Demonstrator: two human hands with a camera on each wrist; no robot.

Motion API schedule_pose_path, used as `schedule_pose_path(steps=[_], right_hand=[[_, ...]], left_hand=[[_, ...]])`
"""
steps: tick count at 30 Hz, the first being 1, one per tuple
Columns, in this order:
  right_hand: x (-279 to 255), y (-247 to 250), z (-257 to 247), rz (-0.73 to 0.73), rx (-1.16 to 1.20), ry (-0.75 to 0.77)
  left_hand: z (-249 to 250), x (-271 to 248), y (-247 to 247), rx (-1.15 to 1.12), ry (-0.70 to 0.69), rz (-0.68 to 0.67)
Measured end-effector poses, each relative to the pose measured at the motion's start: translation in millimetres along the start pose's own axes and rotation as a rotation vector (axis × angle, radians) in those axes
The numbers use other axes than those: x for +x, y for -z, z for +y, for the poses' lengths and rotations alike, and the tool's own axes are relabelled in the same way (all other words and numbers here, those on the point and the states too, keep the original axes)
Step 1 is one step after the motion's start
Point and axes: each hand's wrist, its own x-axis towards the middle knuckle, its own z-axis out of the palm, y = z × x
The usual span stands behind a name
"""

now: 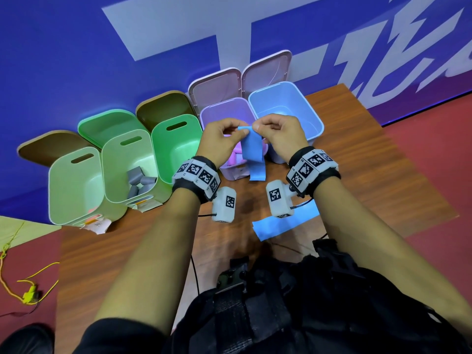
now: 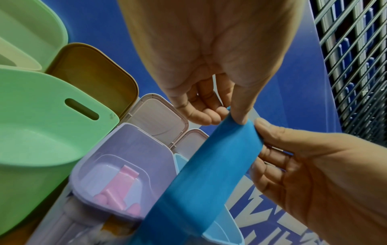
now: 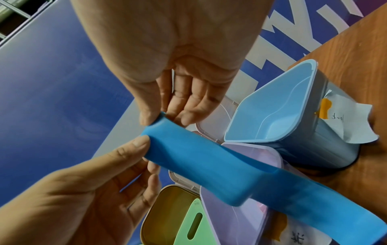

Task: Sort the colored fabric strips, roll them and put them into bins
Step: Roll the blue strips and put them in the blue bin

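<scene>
A blue fabric strip (image 1: pixel 252 152) hangs in the air above the purple bin (image 1: pixel 212 113), its lower end just over the table. My left hand (image 1: pixel 238 134) pinches the strip's top left corner and my right hand (image 1: pixel 256 127) pinches the top right corner. In the left wrist view my left thumb presses the strip (image 2: pixel 209 165) against the fingers, with my right hand (image 2: pixel 259 131) on its other edge. The right wrist view shows the strip (image 3: pixel 209 165) stretched from both hands toward the table, beside the empty blue bin (image 3: pixel 272 107). A second blue strip (image 1: pixel 281 224) lies flat on the table.
Several open bins stand in a row along the blue wall (image 1: pixel 76 60). Pink rolls (image 2: pixel 117 190) lie in the purple bin and grey rolls (image 1: pixel 139 180) in the second pale green bin (image 1: pixel 115 159). The green bin (image 1: pixel 176 146) and blue bin (image 1: pixel 314 116) look empty. Yellow cable (image 1: pixel 28 290) lies on the floor.
</scene>
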Motion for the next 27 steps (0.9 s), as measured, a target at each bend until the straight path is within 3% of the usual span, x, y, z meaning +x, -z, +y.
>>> schedule_pose_path(steps=[6,14,20,27], right_hand=[[-1.0,0.5,-2.2,-0.046,0.025,-0.003],[2.0,0.6,2.2,-0.003,0.018,0.016],[5.0,-3.5,5.8,-0.005,0.048,-0.002],[7.3,-3.2,7.2,-0.019,0.032,0.016]], left_hand=[[-3.6,2.2,1.0,-0.017,0.015,-0.01],[-5.8,4.9,-0.6,-0.032,0.078,-0.018],[-3.7,4.4,-2.4,-0.046,0.012,0.007],[-3.8,6.0,-3.4,-0.061,0.077,0.022]])
